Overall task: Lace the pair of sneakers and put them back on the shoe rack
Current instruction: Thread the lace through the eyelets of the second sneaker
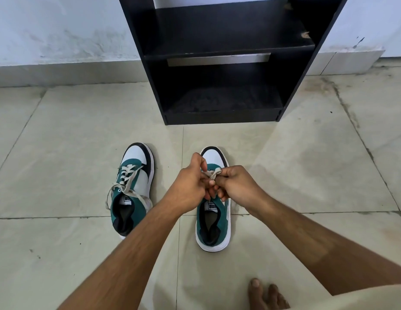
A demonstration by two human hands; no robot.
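Two teal, white and black sneakers stand on the tiled floor, toes toward the rack. The left sneaker [133, 189] has a cream lace threaded through, with loose loops hanging over its side. Over the tongue of the right sneaker [214, 229] my left hand [190, 182] and my right hand [235, 183] meet, both pinching its cream lace [214, 173] between the fingertips. My hands hide most of that shoe's eyelets. The black shoe rack [219, 63] stands just beyond the shoes, its shelves bare.
A pale wall with a skirting strip [60, 72] runs behind the rack. My bare foot [265, 295] rests on the floor at the bottom right, beside a fold of light fabric [351, 296]. Tiled floor spreads on both sides of the shoes.
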